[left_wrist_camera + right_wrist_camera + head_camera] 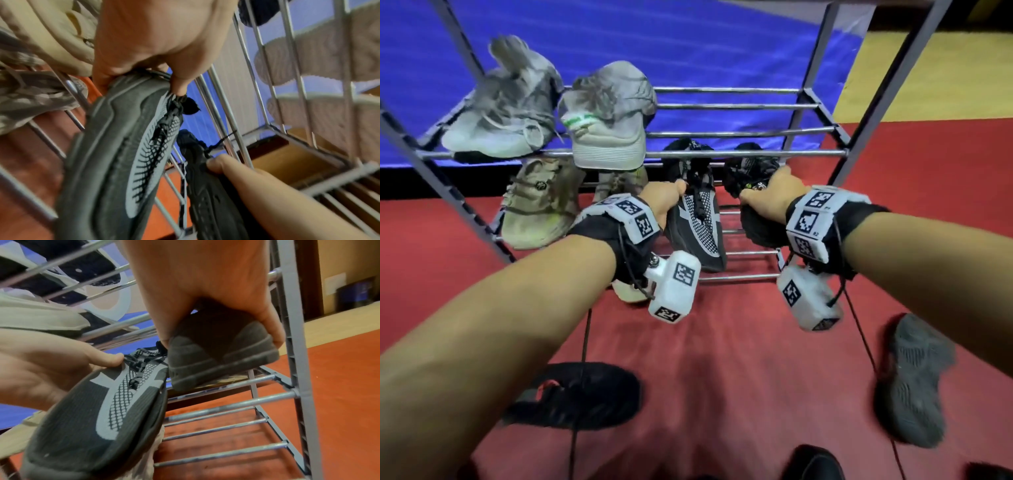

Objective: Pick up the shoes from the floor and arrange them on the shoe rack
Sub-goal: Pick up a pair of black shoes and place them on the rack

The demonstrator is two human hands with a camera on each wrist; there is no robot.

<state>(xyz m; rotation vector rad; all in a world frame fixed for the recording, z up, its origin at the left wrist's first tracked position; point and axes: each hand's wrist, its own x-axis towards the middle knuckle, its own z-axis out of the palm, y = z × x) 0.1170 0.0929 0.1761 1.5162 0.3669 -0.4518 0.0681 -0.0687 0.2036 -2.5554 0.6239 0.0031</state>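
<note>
Head view: left hand (pixel 664 198) gripping black mesh sneaker (pixel 697 219), right hand (pixel 774 195) gripping second black sneaker (pixel 750 174), both over shoe rack (pixel 722 154) lower tier; dark shoes (pixel 914 380) on red floor. Left wrist: fingers (pixel 179 84) curled, pinching sneaker collar. Right wrist: fingers (pixel 271 331) curled round heel.
</note>
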